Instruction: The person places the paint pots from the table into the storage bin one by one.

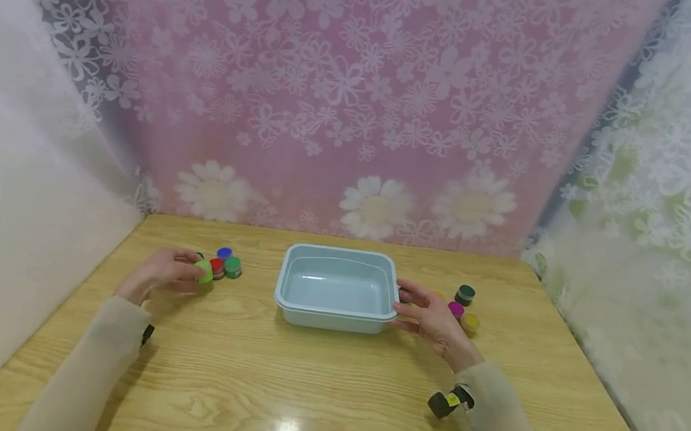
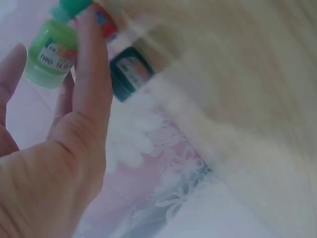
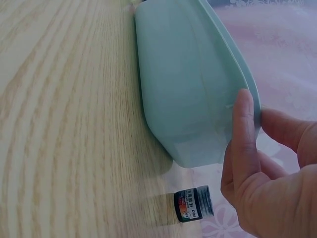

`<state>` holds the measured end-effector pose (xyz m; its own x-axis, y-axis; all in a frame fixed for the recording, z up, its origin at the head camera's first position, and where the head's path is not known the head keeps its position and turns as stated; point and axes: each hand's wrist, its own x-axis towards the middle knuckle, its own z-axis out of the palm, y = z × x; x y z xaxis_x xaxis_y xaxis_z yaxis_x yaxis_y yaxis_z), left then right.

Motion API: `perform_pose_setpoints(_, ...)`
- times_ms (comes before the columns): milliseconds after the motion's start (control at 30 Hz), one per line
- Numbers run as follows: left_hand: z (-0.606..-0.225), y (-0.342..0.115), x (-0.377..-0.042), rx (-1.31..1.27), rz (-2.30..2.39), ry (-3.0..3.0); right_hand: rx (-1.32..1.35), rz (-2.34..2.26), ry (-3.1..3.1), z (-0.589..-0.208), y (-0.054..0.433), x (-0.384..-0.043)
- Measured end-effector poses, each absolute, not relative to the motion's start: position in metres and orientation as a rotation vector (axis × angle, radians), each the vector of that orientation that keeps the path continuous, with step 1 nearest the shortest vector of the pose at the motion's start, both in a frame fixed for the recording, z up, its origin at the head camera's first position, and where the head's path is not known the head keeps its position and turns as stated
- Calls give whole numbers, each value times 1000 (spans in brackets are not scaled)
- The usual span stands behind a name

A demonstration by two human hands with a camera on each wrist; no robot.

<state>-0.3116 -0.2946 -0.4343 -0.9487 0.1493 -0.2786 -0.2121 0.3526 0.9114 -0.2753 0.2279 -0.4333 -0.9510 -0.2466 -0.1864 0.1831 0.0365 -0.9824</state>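
At the left of the table, my left hand [image 1: 165, 272] pinches a light green paint jar [image 2: 52, 54] between thumb and fingers. Close beside it stand a red paint jar [image 1: 216, 269], a green one [image 1: 232, 267] and a blue one [image 1: 224, 253]. A dark jar [image 2: 131, 73] shows past the fingers in the left wrist view. My right hand [image 1: 435, 321] is at the right end of a pale blue plastic basin [image 1: 334, 321], pinching its rim with a finger below the lip and others above. Inside, the basin holds nothing visible.
Near the right hand sit a dark green jar [image 1: 465, 295], a magenta jar [image 1: 456, 310] and a yellow jar [image 1: 470, 323]. A black-labelled jar [image 3: 192, 204] stands beside the basin's right end. Behind the wooden table [image 1: 226, 385] hangs a pink flowered cloth [image 1: 357, 104].
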Motion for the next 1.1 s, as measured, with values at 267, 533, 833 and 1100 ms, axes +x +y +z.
perform_pose_setpoints(267, -421, -272, -308, -10, 1827, 2262, -106, -1988, 2007, -437, 229, -273)
perform_pose_setpoints(533, -415, -242, -311, -48, 1952, 2264, -105, -2019, 1997, -437, 229, -274)
perform_pose_setpoints(833, -414, -211, -312, -17, 2141, 2095, -126, -2000, 1998, -435, 225, -278)
perform_pose_setpoints(1100, -411, -175, -319, 20, 2164, 2138, -93, -1982, 2029, -432, 227, -276)
